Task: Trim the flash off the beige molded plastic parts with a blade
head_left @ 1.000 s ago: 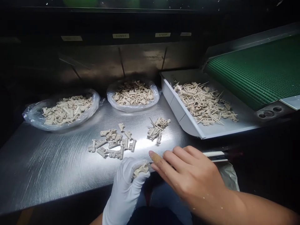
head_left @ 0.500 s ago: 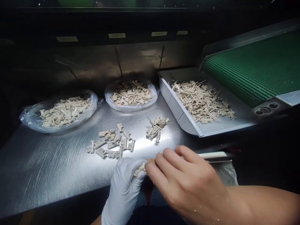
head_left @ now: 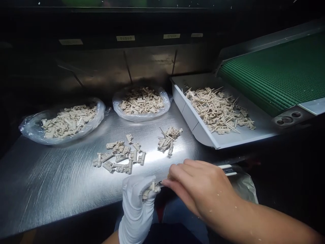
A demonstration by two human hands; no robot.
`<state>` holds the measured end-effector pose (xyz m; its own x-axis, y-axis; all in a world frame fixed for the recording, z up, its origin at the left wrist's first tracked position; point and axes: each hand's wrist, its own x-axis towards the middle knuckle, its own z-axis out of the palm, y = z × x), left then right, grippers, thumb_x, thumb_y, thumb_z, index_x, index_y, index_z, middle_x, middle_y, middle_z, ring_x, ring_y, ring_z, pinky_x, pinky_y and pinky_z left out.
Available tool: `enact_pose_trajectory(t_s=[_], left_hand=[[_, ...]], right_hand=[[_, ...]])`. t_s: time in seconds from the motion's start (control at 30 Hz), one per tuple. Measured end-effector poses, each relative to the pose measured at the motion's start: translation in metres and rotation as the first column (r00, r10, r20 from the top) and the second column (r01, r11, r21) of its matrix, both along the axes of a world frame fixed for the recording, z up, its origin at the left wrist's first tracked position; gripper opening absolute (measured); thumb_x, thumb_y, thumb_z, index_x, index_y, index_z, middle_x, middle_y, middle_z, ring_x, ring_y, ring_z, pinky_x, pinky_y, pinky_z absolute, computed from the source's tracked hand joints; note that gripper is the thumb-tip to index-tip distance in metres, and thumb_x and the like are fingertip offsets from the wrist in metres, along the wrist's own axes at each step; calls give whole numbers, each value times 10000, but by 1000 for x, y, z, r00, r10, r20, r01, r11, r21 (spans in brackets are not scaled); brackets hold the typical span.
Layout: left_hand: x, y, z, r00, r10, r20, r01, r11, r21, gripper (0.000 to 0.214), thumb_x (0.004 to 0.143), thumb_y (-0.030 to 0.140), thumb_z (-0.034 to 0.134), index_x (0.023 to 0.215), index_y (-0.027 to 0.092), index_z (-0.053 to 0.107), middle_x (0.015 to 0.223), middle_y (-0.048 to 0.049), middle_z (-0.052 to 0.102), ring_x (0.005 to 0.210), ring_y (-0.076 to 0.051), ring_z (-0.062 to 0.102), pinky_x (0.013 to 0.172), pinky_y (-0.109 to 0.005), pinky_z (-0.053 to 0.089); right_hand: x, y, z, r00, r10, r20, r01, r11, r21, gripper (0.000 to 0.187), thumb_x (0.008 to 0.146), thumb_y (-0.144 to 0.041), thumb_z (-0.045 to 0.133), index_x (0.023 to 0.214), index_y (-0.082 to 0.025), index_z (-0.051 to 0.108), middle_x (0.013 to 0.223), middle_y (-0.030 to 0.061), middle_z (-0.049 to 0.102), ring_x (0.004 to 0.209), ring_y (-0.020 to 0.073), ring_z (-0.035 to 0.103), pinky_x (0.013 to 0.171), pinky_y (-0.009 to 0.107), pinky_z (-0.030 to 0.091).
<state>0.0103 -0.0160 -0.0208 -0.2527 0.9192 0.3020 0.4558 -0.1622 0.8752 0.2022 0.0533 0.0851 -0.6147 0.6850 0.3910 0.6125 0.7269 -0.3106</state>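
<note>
Gloved left hand [head_left: 134, 206] pinches a beige molded plastic part [head_left: 151, 190] between fingers and thumb, long axis running crosswise toward the bare right hand [head_left: 200, 186]; that hand's grip cannot be told.

Counts: 2 hands, one white-gloved left hand [head_left: 135, 206], one bare right hand [head_left: 200, 186]; 1 beige molded part [head_left: 151, 189] in the glove. On the bench [head_left: 50, 176]: 2 clear plastic bags [head_left: 33, 130] of parts, 2 loose part piles [head_left: 118, 156], 1 white tray [head_left: 188, 115] of parts. Right of those, 1 green conveyor belt [head_left: 276, 74].

White glove [head_left: 135, 210], beige plastic parts [head_left: 118, 156], green ribbed conveyor belt [head_left: 274, 73]
</note>
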Motion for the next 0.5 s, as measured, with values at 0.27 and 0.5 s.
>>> enact_pose_trajectory(t_s=[0.27, 0.5], left_hand=[[2, 3, 19, 900, -176, 398, 244, 961, -127, 196, 1008, 423, 610, 969, 254, 702, 927, -12, 655, 848, -183, 621, 806, -278, 539], [-5, 2, 24, 829, -194, 524, 365, 898, -245, 247, 984, 478, 625, 949, 242, 690, 840, 13, 577, 752, -167, 542, 740, -270, 506]], right_hand=[[-2, -9, -49, 863, -155, -482, -27, 936, -350, 138, 1024, -244, 663, 890, -214, 651, 785, -20, 683, 707, 139, 655, 672, 242, 483], [-8, -16, -58, 797, -173, -579, -54, 934, -354, 112, 982, -197, 702, 877, -217, 668, 773, -23, 688, 695, 137, 663, 642, 230, 520]])
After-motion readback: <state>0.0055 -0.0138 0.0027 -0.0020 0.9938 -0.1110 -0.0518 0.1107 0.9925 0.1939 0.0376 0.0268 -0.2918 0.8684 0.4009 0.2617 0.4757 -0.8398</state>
